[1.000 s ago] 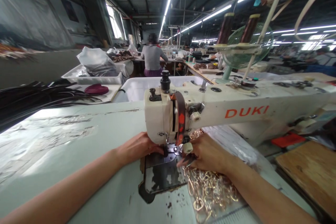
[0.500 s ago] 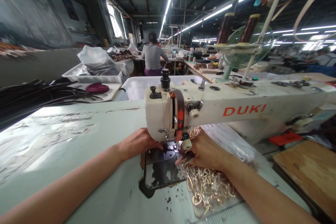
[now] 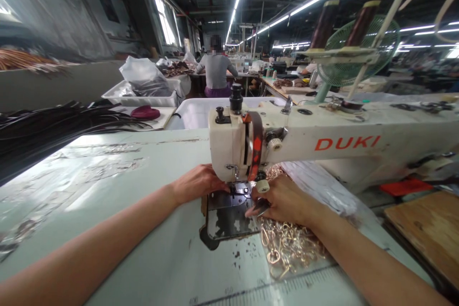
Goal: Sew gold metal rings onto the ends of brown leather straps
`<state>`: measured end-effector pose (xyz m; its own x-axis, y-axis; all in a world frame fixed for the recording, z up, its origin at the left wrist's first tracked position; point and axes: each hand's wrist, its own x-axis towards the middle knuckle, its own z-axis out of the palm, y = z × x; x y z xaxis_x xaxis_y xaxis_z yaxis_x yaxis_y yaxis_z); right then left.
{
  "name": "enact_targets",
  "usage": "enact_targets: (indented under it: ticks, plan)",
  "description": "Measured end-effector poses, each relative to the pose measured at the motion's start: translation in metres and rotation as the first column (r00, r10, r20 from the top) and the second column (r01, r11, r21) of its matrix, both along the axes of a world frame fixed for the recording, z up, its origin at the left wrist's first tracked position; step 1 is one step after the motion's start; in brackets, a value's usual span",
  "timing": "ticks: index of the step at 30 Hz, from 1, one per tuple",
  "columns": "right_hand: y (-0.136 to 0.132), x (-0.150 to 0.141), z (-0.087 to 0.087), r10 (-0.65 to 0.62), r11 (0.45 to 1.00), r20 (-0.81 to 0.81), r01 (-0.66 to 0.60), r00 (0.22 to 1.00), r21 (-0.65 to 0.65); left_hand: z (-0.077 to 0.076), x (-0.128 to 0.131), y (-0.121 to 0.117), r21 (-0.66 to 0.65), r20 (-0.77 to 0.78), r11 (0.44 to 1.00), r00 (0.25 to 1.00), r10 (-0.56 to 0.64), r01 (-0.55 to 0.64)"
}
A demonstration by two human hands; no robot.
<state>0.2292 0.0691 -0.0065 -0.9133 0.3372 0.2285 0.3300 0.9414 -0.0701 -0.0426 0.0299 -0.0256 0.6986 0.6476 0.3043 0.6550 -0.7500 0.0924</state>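
We find both hands at the machine, one on each side of the presser foot. The left hand has its fingers bent and drawn together, thumb tip at the plate — whether they grip anything we cannot tell, the machine hiding part of them. We note the right hand curled closed around a dark tool, which shows between the fingers near the plate's right edge. Gold hooks lie on the table — under and beside that hand.
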Motion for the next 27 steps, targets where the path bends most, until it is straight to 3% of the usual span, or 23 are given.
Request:
enact_targets:
  ticks: [5, 10, 15, 19, 23, 27]
  plan:
    - [-0.002, 0.001, 0.001, 0.005, 1.000, 0.001, -0.005, 1.000, 0.003, 0.008, 0.007, -0.014, 0.049, -0.099, 0.997, 0.993, 0.064, -0.060]
    - [-0.005, 0.002, 0.003, -0.007, 1.000, 0.011, 0.007, 1.000, -0.007, 0.011, 0.023, -0.051, 0.133, -0.207, 0.972, 0.954, 0.218, -0.193]
    - [-0.005, 0.002, 0.001, 0.008, 1.000, -0.001, -0.008, 1.000, -0.011, 0.003, 0.045, -0.077, 0.212, -0.467, 0.910, 0.781, 0.414, -0.355]
    - [-0.006, 0.003, 0.000, 0.007, 1.000, -0.006, -0.007, 1.000, -0.006, 0.009, 0.059, -0.076, 0.216, -0.586, 0.896, 0.683, 0.436, -0.387]
    - [-0.007, 0.004, 0.002, 0.008, 1.000, 0.005, -0.008, 1.000, -0.022, 0.028, 0.058, -0.071, 0.123, -0.609, 0.915, 0.699, 0.375, -0.384]
    - [-0.006, 0.003, 0.003, 0.017, 0.999, 0.006, -0.017, 1.000, -0.033, 0.045, 0.040, -0.061, -0.143, -0.381, 0.880, 0.846, 0.373, -0.452]
